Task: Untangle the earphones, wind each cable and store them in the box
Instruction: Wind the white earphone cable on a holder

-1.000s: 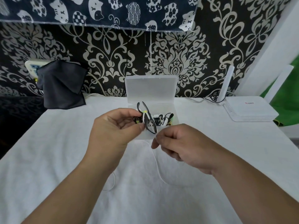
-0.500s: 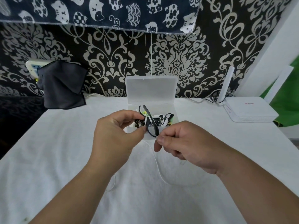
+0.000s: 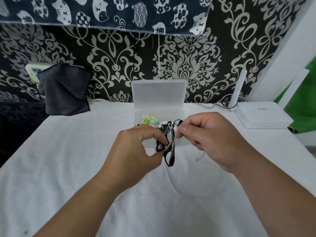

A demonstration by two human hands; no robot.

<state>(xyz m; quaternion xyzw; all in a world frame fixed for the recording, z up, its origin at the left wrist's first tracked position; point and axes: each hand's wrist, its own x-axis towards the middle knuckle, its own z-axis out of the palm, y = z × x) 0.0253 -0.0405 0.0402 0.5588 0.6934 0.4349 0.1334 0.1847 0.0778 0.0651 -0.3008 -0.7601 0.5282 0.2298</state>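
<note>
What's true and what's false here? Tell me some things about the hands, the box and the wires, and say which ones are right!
1. The clear box has its lid standing open. True.
2. The left hand grips a black cable bundle. True.
3. The right hand lies flat inside the box. False: it is raised in front of the box, fingers pinching at the top of the black cable bundle.
4. The box is empty. False: green and white earphones lie inside it.
</note>
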